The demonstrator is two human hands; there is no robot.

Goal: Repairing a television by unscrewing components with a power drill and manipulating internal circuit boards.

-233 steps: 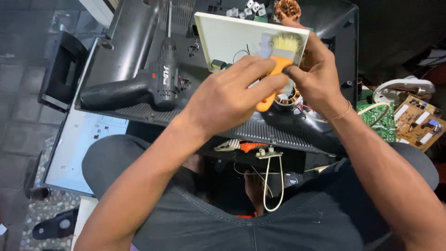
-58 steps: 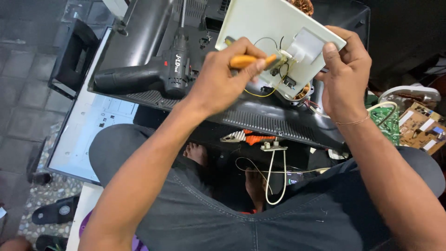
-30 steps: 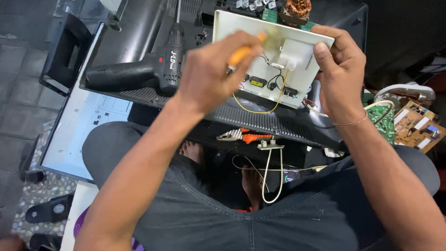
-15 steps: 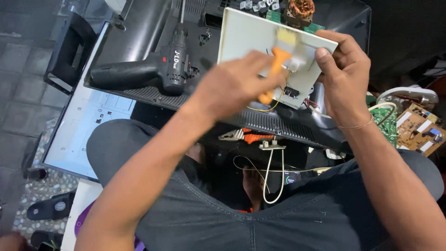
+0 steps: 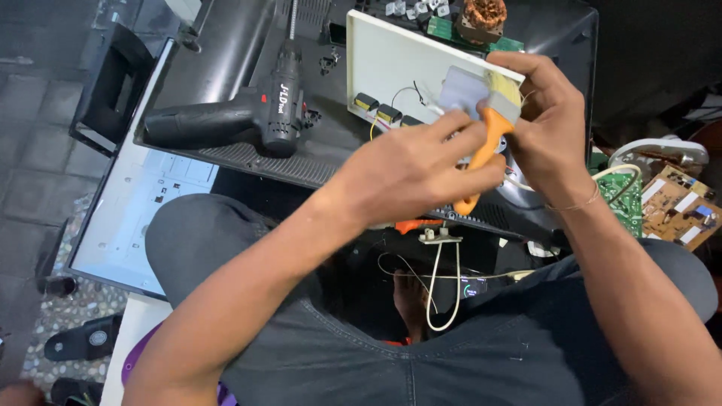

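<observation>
My left hand (image 5: 421, 162) grips the orange handle of a small paintbrush (image 5: 485, 154). Its metal ferrule and pale bristles point up against the right end of a white circuit board panel (image 5: 391, 68). My right hand (image 5: 553, 124) holds that panel by its right edge, thumb on the face and fingers behind. Small dark components (image 5: 380, 110) and thin wires sit along the panel's lower edge. The panel is tilted up over the black back cover of a television (image 5: 301, 162).
A black cordless drill (image 5: 233, 120) lies on the cover to the left. Green and tan circuit boards (image 5: 665, 207) lie at the right. A copper coil (image 5: 485, 11) shows behind the panel. A white screen panel (image 5: 143, 218) and a sandal (image 5: 79, 342) are on the floor at the left.
The brush has turned from lying sideways to standing bristles-up, and has moved to the panel's right end, close to my right hand. The panel has shifted a little in my right hand.
</observation>
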